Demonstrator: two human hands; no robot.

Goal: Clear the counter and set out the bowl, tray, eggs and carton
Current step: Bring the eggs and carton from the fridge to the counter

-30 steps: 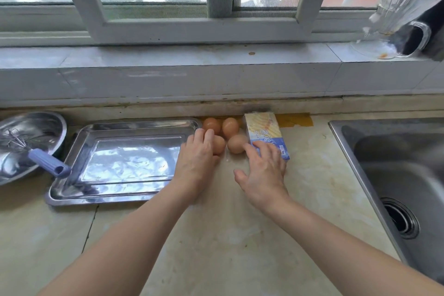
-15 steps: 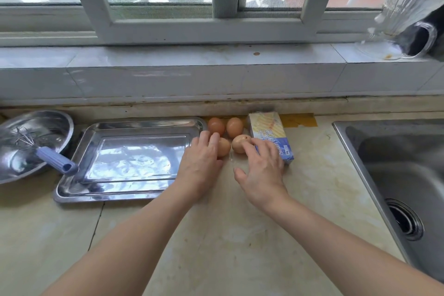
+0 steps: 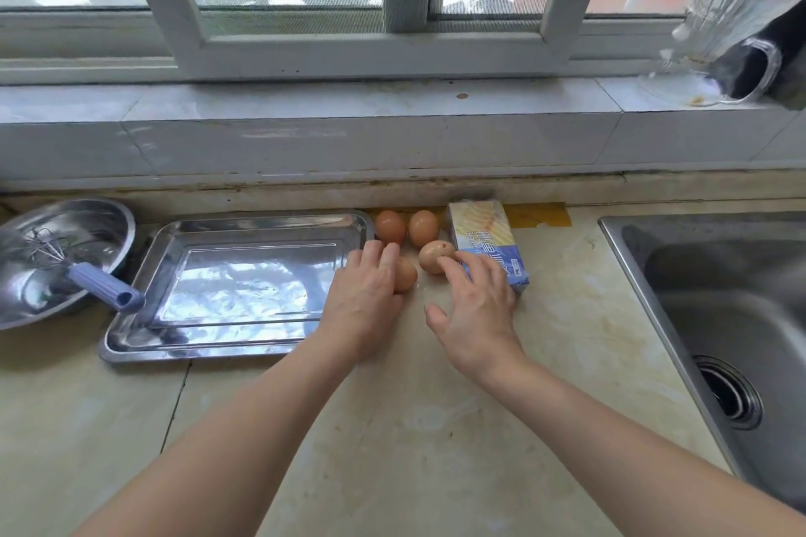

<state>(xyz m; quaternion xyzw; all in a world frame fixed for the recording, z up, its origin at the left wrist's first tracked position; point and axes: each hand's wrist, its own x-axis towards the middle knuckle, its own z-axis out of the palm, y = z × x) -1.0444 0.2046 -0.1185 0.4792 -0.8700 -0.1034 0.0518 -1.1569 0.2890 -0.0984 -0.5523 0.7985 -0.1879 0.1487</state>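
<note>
On a kitchen counter (image 3: 414, 427) under a window, the left hand (image 3: 364, 301) rests straight fingers on one of four brown eggs (image 3: 422, 228), while the right hand (image 3: 475, 310), fingers spread and relaxed, touches another beside the yellow-and-blue carton (image 3: 484, 231). The steel tray (image 3: 261, 219) lies just left of the eggs, the bowl (image 3: 104, 231) holding a whisk (image 3: 104, 290) left of that; the layout looks all but complete.

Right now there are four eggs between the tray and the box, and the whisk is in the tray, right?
Not quite: the head view shows the whisk in the bowl, not the tray. The four eggs do sit between the tray and the box.
</note>
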